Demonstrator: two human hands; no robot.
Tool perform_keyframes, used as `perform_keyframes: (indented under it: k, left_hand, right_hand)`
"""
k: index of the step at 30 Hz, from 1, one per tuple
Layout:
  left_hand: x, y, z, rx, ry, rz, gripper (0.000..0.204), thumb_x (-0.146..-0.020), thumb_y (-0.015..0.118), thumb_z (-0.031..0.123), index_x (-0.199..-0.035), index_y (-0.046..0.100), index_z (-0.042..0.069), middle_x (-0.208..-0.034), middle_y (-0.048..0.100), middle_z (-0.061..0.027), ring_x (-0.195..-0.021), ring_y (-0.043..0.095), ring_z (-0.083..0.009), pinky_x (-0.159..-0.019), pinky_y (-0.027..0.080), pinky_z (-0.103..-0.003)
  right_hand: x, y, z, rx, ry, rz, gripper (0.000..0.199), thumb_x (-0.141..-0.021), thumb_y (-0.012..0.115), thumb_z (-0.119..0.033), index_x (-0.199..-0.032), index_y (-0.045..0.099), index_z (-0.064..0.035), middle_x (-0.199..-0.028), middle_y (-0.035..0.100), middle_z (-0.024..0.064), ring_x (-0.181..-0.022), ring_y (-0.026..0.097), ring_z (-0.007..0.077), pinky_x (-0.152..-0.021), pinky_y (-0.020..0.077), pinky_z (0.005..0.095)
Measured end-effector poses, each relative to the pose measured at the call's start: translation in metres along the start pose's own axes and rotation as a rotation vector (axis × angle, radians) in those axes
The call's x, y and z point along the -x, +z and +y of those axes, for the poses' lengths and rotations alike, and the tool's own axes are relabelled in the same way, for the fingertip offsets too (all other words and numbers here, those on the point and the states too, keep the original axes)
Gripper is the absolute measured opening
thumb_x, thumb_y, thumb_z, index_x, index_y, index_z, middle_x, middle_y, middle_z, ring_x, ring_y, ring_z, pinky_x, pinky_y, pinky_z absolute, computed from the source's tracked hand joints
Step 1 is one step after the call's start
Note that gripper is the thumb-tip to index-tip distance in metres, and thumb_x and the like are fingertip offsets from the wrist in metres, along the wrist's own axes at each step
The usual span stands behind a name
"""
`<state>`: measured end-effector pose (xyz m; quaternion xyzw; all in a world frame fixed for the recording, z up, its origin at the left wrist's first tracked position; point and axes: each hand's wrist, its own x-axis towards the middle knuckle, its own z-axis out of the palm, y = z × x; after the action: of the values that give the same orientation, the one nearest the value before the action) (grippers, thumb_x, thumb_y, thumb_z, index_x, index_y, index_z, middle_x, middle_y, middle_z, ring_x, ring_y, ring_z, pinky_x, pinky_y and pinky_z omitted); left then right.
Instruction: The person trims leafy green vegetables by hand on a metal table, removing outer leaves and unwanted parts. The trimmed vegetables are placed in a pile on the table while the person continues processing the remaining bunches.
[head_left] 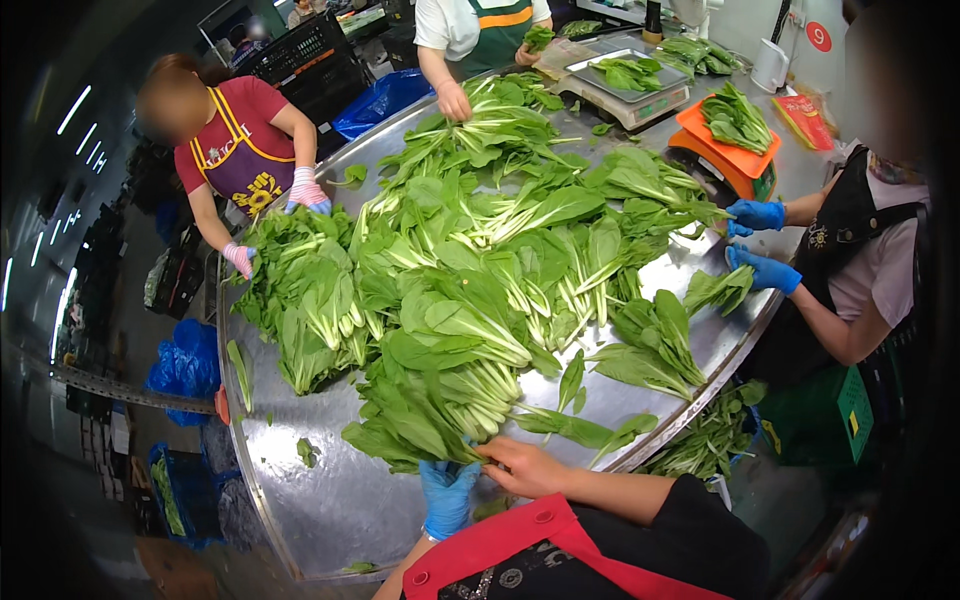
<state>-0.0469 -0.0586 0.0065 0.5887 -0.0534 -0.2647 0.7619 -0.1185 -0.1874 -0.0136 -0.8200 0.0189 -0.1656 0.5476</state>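
A large heap of leafy greens point(470, 330) with pale stems covers the middle of the metal table. At its near edge, my left hand point(447, 498) in a blue glove closes on the leaf ends of a bunch of greens point(410, 425); its fingertips are partly under the leaves. Beside it my bare right hand point(527, 468) comes in from the right, its bent fingers pinching the same greens near the glove. Loose leaves point(570, 427) lie just beyond my right hand.
Three co-workers stand round the metal table point(320, 500): far left, far side and right, hands at the greens. An orange scale tray point(728, 140) and a silver scale point(625, 80) hold greens at the back right. A green crate point(820, 415) stands below the right edge.
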Motion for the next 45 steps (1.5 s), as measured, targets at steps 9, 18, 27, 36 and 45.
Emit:
perform_keyframes:
  k: [9,18,27,36,45]
  left_hand:
    - [0.0,-0.008,-0.001,-0.008,-0.028,0.011,0.046,-0.072,0.061,-0.007,-0.114,0.043,0.001,-0.103,0.057,-0.0124,-0.092,0.056,-0.0191,-0.082,0.046,-0.029]
    - [-0.027,-0.169,0.132,0.104,0.481,0.604,0.028,-0.089,0.045,0.026,-0.109,0.053,0.008,-0.087,0.056,-0.0026,-0.087,0.052,-0.0134,-0.081,0.039,-0.027]
    - [0.012,-0.123,0.091,-0.276,0.125,0.25,0.008,-0.083,0.056,0.017,-0.079,0.053,0.011,-0.071,0.053,-0.0007,-0.062,0.053,-0.0102,-0.057,0.045,-0.025]
    - [0.016,-0.016,0.015,-0.062,-0.207,-0.084,0.033,-0.075,0.063,0.0,-0.106,0.051,0.003,-0.099,0.057,-0.0079,-0.082,0.055,-0.0136,-0.06,0.047,-0.025]
    - [0.02,-0.026,-0.002,-0.035,-0.113,-0.027,0.035,-0.079,0.06,-0.001,-0.109,0.045,0.002,-0.101,0.054,-0.0088,-0.091,0.053,-0.0141,-0.078,0.045,-0.026]
  right_hand:
    - [-0.004,0.003,0.007,-0.147,0.078,-0.067,0.026,-0.082,0.056,-0.014,-0.104,0.053,-0.0014,-0.085,0.055,0.0123,-0.071,0.057,0.0252,-0.062,0.0461,0.0321]
    - [-0.003,0.002,0.01,-0.747,0.456,-0.162,0.029,-0.087,0.053,-0.016,-0.106,0.047,0.0056,-0.077,0.057,0.0053,-0.071,0.057,0.0085,-0.058,0.0425,0.0222]
    - [-0.013,0.014,-0.004,-0.634,0.408,-0.205,0.027,-0.087,0.054,-0.018,-0.106,0.051,0.0013,-0.082,0.058,0.0067,-0.075,0.058,0.0106,-0.061,0.0446,0.0236]
    - [0.006,0.005,0.004,-0.174,0.013,-0.039,0.022,-0.082,0.058,-0.021,-0.094,0.061,-0.0026,-0.082,0.058,0.0105,-0.07,0.057,0.0276,-0.062,0.0455,0.033]
    - [0.01,0.008,-0.003,-0.166,0.081,-0.017,0.021,-0.082,0.06,-0.021,-0.093,0.062,-0.0035,-0.08,0.059,0.015,-0.073,0.058,0.0291,-0.063,0.0468,0.0356]
